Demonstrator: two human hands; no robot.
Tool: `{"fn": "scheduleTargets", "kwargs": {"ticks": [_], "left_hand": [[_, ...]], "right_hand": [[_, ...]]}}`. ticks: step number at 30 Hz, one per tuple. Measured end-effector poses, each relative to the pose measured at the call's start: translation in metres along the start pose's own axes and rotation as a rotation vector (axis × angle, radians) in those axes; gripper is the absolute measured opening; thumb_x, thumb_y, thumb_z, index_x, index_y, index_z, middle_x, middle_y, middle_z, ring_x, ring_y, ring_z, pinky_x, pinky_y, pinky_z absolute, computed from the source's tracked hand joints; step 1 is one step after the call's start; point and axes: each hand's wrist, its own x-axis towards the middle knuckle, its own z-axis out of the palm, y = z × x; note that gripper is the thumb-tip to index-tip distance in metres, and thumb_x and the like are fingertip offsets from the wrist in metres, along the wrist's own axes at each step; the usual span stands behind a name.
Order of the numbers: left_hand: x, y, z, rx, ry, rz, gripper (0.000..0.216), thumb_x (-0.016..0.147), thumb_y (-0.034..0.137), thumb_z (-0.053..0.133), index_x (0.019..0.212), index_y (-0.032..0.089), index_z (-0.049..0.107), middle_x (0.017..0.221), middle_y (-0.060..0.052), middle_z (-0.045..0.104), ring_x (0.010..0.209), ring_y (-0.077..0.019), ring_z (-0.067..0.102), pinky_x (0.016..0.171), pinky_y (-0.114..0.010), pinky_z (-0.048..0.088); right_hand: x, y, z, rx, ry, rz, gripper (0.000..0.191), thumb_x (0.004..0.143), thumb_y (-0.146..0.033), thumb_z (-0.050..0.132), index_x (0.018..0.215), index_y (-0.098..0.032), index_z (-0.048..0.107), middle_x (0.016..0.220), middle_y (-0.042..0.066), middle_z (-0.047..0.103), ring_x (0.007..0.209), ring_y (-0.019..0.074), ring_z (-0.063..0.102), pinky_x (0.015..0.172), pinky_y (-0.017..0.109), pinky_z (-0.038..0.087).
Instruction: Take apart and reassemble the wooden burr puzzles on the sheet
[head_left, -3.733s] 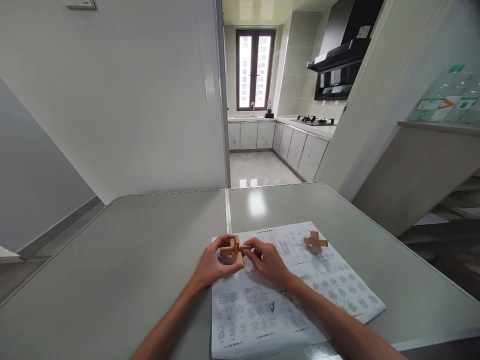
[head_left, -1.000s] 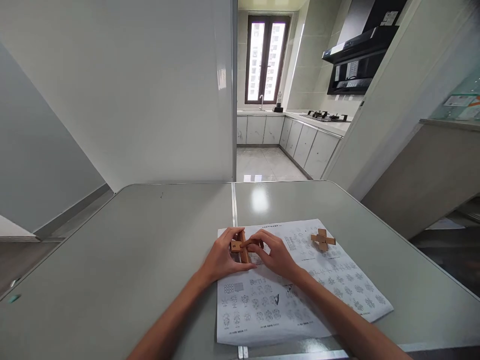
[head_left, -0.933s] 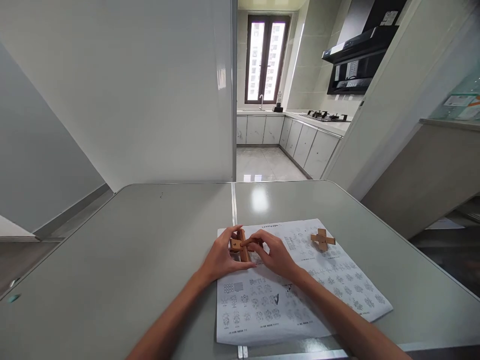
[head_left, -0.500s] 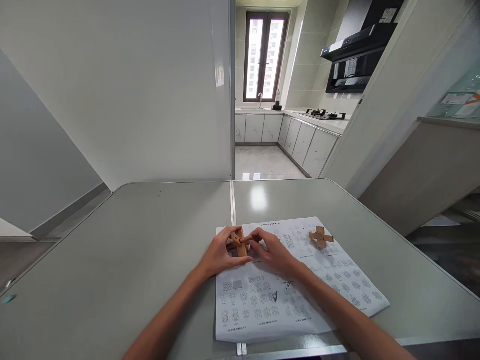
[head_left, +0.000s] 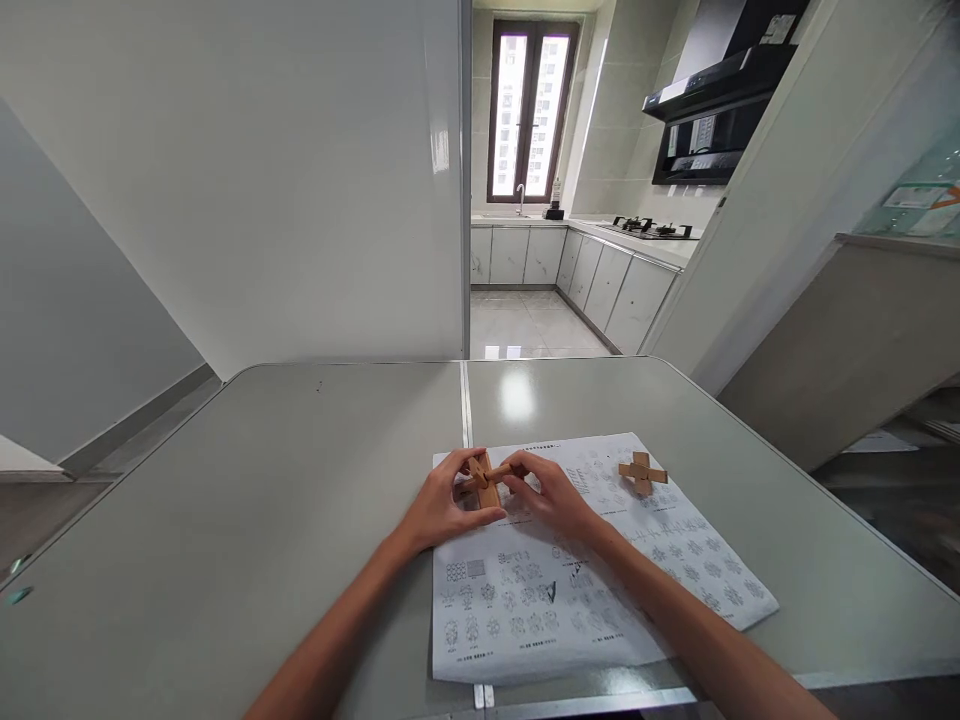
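**Grey folding table [head_left: 262, 480]: two hands pinch a wooden puzzle**

Fingertips of the left hand [head_left: 439, 508] and the right hand [head_left: 551, 495] close from either side on a small light-brown wooden cross puzzle [head_left: 486, 477]. They hold it just over the far left corner of a white printed sheet of diagrams [head_left: 600, 600]. A second light-brown wooden cross [head_left: 642, 472] lies near the sheet's far right corner, well apart from both hands. The sheet reaches the table's near edge. Beyond the table, a doorway opens onto a white kitchen [head_left: 570, 270].
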Motion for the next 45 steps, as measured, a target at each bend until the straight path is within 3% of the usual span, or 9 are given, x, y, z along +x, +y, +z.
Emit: {"fn": "scheduleTargets", "kwargs": {"ticks": [5, 14, 18, 23, 30, 40, 45], "left_hand": [[0.0, 0.001, -0.003, -0.041, -0.002, -0.067, 0.066, 0.081, 0.041, 0.083, 0.14, 0.032, 0.054, 0.127, -0.008, 0.071, 0.119, -0.0304, 0.068, 0.1, -0.049, 0.057], [0.0, 0.003, 0.001, -0.306, -0.022, -0.131, 0.064, 0.088, 0.039, 0.077, 0.147, 0.033, 0.052, 0.126, -0.007, 0.074, 0.11, -0.0281, 0.074, 0.102, -0.051, 0.056], [-0.001, 0.003, 0.002, -0.353, -0.049, -0.181, 0.068, 0.084, 0.039, 0.082, 0.145, 0.027, 0.054, 0.127, -0.012, 0.073, 0.11, -0.0296, 0.073, 0.1, -0.05, 0.055], [0.0, 0.0, 0.001, -0.372, -0.035, -0.226, 0.088, 0.077, 0.036, 0.088, 0.153, 0.026, 0.045, 0.123, -0.012, 0.073, 0.112, -0.0304, 0.07, 0.101, -0.049, 0.053], [0.004, -0.004, -0.004, -0.391, -0.06, -0.25, 0.087, 0.071, 0.034, 0.091, 0.148, 0.024, 0.052, 0.129, -0.013, 0.07, 0.113, -0.0314, 0.069, 0.104, -0.051, 0.052], [0.001, -0.004, -0.004, -0.332, 0.009, -0.227, 0.081, 0.069, 0.033, 0.092, 0.142, 0.024, 0.058, 0.137, -0.013, 0.068, 0.124, -0.0344, 0.066, 0.11, -0.052, 0.049], [0.002, 0.003, -0.004, -0.349, 0.029, -0.174, 0.079, 0.067, 0.033, 0.091, 0.139, 0.023, 0.061, 0.128, -0.013, 0.072, 0.121, -0.0337, 0.067, 0.104, -0.05, 0.054]], "right_hand": [[0.0, 0.002, -0.003, 0.095, 0.049, 0.064, 0.026, 0.103, -0.045, 0.053, 0.102, -0.023, 0.067, 0.085, 0.003, 0.068, 0.074, 0.019, 0.061, 0.069, 0.031, 0.048], [0.0, 0.009, 0.003, 0.213, 0.158, 0.124, 0.03, 0.1, -0.052, 0.057, 0.093, -0.023, 0.061, 0.075, 0.0, 0.058, 0.068, 0.0171, 0.057, 0.065, 0.03, 0.047], [-0.001, 0.007, 0.006, 0.219, 0.117, 0.126, 0.031, 0.1, -0.052, 0.056, 0.096, -0.022, 0.064, 0.081, 0.001, 0.062, 0.069, 0.0168, 0.056, 0.063, 0.029, 0.045], [0.0, 0.003, 0.004, 0.173, 0.124, 0.088, 0.028, 0.101, -0.048, 0.056, 0.101, -0.022, 0.069, 0.089, 0.004, 0.068, 0.077, 0.019, 0.059, 0.07, 0.031, 0.047], [-0.001, 0.0, 0.002, 0.134, 0.124, 0.085, 0.026, 0.1, -0.045, 0.059, 0.099, -0.022, 0.07, 0.089, 0.004, 0.07, 0.077, 0.0191, 0.061, 0.071, 0.031, 0.048], [-0.004, 0.0, 0.008, 0.02, 0.033, 0.05, 0.017, 0.098, -0.032, 0.058, 0.085, -0.022, 0.062, 0.075, 0.0, 0.067, 0.067, 0.0165, 0.059, 0.064, 0.027, 0.044], [-0.007, 0.0, 0.012, 0.0, -0.005, 0.021, 0.018, 0.095, -0.025, 0.058, 0.078, -0.022, 0.058, 0.071, -0.002, 0.062, 0.064, 0.0151, 0.056, 0.063, 0.027, 0.042]]}}
